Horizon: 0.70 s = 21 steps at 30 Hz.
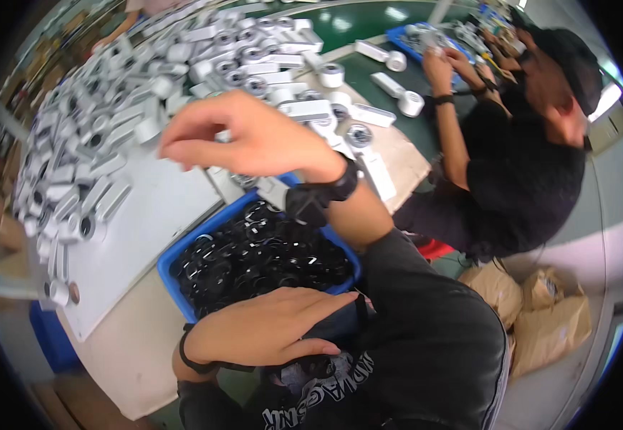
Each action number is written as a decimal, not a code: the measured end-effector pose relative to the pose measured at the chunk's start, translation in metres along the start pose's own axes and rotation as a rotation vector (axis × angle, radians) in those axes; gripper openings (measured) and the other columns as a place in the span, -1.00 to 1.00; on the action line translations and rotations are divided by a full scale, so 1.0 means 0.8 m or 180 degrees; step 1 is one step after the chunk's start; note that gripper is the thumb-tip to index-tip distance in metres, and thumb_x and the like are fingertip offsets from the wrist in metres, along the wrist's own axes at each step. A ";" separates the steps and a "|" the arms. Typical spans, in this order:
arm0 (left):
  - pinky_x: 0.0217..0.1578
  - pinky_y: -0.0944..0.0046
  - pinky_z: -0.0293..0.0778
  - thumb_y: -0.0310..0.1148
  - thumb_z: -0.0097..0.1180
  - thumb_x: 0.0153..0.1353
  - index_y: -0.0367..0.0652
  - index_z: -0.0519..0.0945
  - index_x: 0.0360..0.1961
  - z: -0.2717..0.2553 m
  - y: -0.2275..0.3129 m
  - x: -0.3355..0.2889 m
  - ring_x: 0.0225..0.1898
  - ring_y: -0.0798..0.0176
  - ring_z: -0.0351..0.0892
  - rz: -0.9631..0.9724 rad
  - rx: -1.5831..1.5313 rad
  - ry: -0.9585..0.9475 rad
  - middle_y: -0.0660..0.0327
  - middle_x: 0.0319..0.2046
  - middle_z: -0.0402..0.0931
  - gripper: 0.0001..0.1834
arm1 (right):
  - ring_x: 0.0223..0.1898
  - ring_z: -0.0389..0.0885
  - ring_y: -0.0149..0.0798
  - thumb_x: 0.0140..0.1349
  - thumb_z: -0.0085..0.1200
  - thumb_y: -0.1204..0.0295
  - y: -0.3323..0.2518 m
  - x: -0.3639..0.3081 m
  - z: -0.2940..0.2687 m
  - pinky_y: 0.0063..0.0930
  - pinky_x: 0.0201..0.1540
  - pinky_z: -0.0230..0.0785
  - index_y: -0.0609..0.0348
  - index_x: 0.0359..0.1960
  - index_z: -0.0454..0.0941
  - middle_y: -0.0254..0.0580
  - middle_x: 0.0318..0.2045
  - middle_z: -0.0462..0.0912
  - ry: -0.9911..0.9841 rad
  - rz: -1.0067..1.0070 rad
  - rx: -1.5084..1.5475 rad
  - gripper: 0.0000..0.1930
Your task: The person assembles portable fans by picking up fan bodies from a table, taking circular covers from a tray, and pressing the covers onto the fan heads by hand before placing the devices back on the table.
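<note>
My left hand (261,326) is held palm down by the near edge of a blue bin (175,287), its fingers stretched out and the thumb apart. Nothing shows in its grasp. The bin holds a heap of glossy black ring-like parts (261,251). My right hand (250,136) reaches across the bin's far side, above the near part of a pile of white devices (125,115). Its fingers are half curled, with a gap beside the thumb; no object is visible in them, though the undersides are hidden. Each device has a long body and a round end.
To my right a co-worker in black (526,165) handles small parts over another blue bin (404,36). Separate white devices (397,93) lie on the green surface between us. Brown paper sacks (548,322) stand at lower right. A blue container (52,337) sits below the table's left edge.
</note>
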<state>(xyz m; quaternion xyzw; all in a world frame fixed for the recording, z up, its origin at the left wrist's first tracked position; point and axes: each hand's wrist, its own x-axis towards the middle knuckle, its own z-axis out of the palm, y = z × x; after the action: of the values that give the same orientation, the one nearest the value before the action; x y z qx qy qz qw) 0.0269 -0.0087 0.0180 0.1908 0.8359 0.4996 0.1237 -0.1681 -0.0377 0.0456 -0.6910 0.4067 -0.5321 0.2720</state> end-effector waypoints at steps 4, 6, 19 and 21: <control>0.09 0.07 0.36 -0.05 0.15 0.29 -0.31 0.20 0.36 -0.025 -0.005 -0.018 0.05 -0.11 0.45 0.0137 -0.0045 0.0306 -0.11 0.06 0.45 -0.22 | -0.42 0.62 -0.26 0.24 0.17 0.38 0.043 -0.004 -0.031 -0.43 -0.32 0.46 0.26 -0.16 0.62 -0.08 -0.41 0.67 -0.0103 0.0084 -0.1577 -0.78; 0.05 0.11 0.41 -0.08 0.18 0.27 -0.30 0.20 0.37 -0.043 -0.005 -0.027 0.05 -0.08 0.46 -0.0128 0.0023 0.0378 -0.07 0.08 0.46 -0.22 | -0.41 0.64 -0.16 0.23 0.17 0.39 0.063 -0.007 -0.042 -0.37 -0.32 0.47 0.27 -0.16 0.61 -0.02 -0.43 0.67 0.0049 0.0378 -0.1999 -0.78; 0.15 0.15 0.37 -0.17 0.29 0.18 -0.39 0.40 0.23 -0.090 -0.010 -0.087 0.07 0.07 0.57 -0.0563 -0.0161 0.2152 -0.02 -0.02 0.60 -0.31 | -0.08 0.59 -0.02 -0.20 0.48 0.10 0.110 -0.023 -0.021 -0.26 -0.06 0.43 0.20 -0.09 0.56 -0.06 -0.15 0.62 -0.0992 0.1896 -0.2266 -0.36; 0.13 0.19 0.39 -0.33 0.26 0.18 -0.35 0.42 0.21 -0.092 -0.014 -0.090 0.07 0.13 0.57 -0.0492 -0.0343 0.2383 0.02 -0.02 0.60 -0.40 | -0.08 0.58 0.00 -0.22 0.49 0.12 0.109 -0.023 -0.012 -0.25 -0.06 0.43 0.19 -0.11 0.56 -0.06 -0.15 0.62 -0.1164 0.1780 -0.2534 -0.37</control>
<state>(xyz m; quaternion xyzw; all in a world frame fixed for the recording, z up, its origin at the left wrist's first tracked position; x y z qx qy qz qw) 0.0604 -0.1034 0.0435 -0.0752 0.8076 0.5672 -0.1429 -0.2025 -0.0666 -0.0315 -0.6875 0.6925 -0.1137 0.1865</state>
